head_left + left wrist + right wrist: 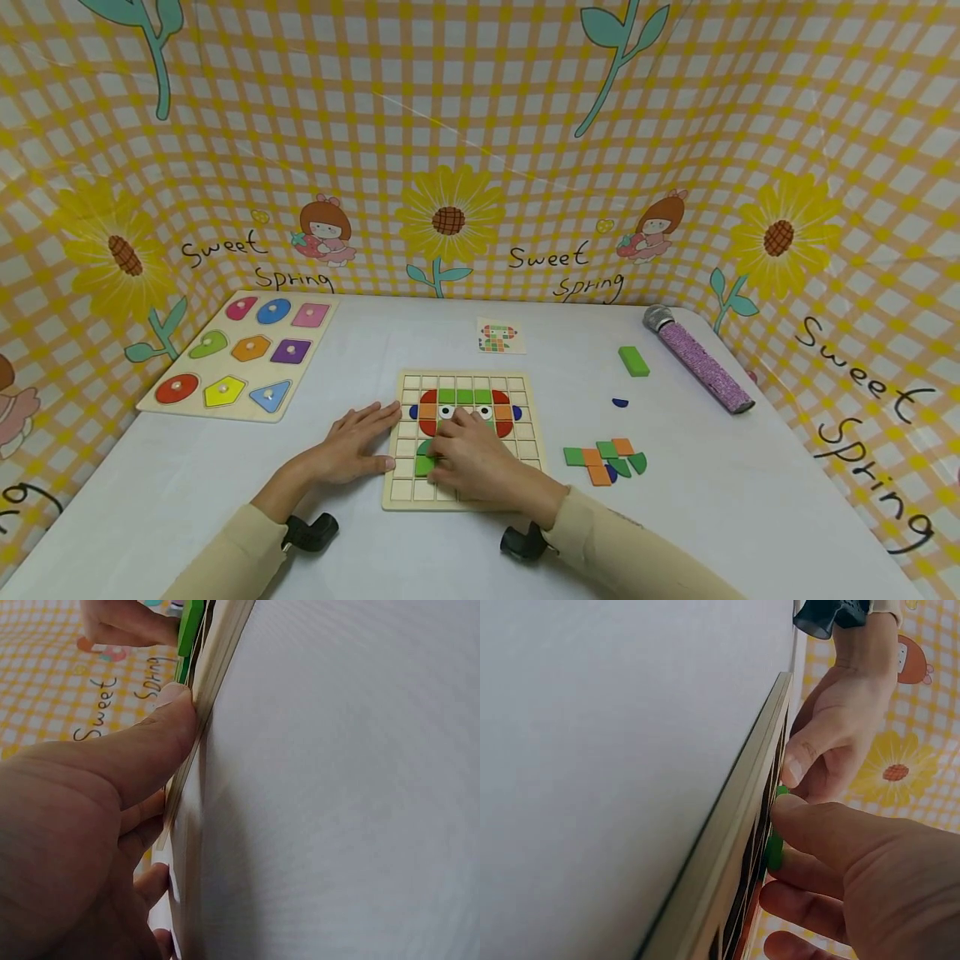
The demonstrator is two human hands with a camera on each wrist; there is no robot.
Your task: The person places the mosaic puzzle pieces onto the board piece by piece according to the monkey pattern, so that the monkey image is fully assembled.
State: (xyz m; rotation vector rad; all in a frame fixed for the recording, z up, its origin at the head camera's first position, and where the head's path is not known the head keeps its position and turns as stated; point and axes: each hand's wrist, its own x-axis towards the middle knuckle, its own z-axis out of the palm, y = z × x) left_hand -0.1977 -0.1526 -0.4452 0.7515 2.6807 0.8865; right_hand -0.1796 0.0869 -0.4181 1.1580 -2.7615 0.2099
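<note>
A wooden grid board (pixel 401 492) lies in front of the person, with coloured tiles forming a face with two eyes. My left hand (pixel 347 446) rests along its left side, fingers fairly straight; in the left wrist view the thumb (pixel 169 724) presses on the board's edge. My right hand (pixel 476 458) reaches over the lower middle of the board and covers several cells. Between its thumb and fingers it pinches a green tile (pixel 775 853), low on the board. Another green piece (pixel 424 448) shows just left of the right fingers.
Right of the board lie loose orange, green and blue tiles (pixel 599 475), a blue half-round (pixel 620 402) and a green block (pixel 633 362). A glittery microphone (pixel 701 362) lies farther right. A pattern card (pixel 513 342) is behind the board, a knobbed shape puzzle (pixel 247 404) at left.
</note>
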